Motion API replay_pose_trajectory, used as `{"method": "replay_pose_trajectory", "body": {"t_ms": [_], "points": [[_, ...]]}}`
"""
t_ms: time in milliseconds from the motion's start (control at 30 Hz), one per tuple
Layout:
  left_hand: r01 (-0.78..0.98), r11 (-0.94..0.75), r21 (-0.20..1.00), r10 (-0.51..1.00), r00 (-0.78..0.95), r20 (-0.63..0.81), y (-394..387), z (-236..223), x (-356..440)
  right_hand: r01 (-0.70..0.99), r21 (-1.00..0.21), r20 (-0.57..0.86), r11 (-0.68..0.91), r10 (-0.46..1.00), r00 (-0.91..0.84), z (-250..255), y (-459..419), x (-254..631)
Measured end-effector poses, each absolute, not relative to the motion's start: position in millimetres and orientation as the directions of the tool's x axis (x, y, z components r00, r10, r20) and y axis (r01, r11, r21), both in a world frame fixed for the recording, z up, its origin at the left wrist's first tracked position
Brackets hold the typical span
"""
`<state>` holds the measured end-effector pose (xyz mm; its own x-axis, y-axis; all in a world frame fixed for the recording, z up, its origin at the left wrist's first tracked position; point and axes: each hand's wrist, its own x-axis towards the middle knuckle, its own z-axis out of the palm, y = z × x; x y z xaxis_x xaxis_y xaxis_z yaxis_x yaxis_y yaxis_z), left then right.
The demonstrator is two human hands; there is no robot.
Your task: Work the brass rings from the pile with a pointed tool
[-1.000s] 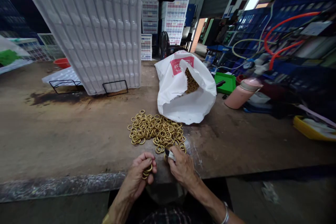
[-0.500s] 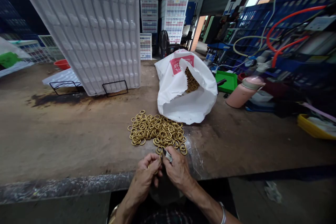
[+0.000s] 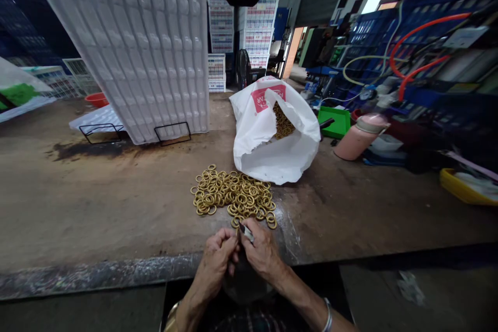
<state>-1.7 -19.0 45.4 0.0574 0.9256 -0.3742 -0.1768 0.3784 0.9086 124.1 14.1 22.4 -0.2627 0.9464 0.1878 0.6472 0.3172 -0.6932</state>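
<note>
My left hand (image 3: 218,253) is closed in a pinch at the table's front edge. A sliver of a brass-coloured ring shows at its fingertips, mostly hidden by the fingers. My right hand (image 3: 262,250) is closed on a small tool (image 3: 247,233) with a dark tip and a pale, wrapped-looking body; its exact kind is unclear. The tool's tip points at the left fingertips, and the two hands almost touch. Just beyond them lies a loose pile of brass-coloured rings (image 3: 233,194) on the wooden table (image 3: 128,218).
Behind the pile, a white sack (image 3: 278,163) lies with its torn mouth showing more rings. Clear moulded trays (image 3: 155,52) stand upright in wire holders at left. To the right are a pink bottle (image 3: 356,140), a green tray (image 3: 336,120) and a yellow basket (image 3: 462,189).
The camera view has shifted slightly. Both hands stay in nearly the same place, with the tool's dark tip slightly turned and the ring between the fingers less visible.
</note>
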Motion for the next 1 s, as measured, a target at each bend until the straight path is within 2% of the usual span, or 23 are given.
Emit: {"method": "replay_pose_trajectory", "body": {"t_ms": [267, 667, 867, 1000], "points": [[-0.152, 0.374, 0.915, 0.927, 0.083, -0.365, -21, 41, -3, 0.59, -0.707, 0.203, 0.388, 0.912, -0.357, 15, 14, 128], [-0.165, 0.395, 0.903, 0.918, 0.069, -0.389, -22, 44, -1, 0.569, -0.797, 0.069, 0.202, 0.966, -0.247, 19, 15, 127], [-0.14, 0.403, 0.905, 0.915, 0.025, -0.403, -23, 46, 0, 0.475, -0.862, 0.066, 0.177, 0.968, -0.241, 28, 14, 126], [-0.06, 0.373, 0.926, 0.928, 0.02, -0.372, -23, 44, 0, 0.444, -0.877, 0.064, 0.182, 0.961, -0.267, 34, 14, 126]]}}
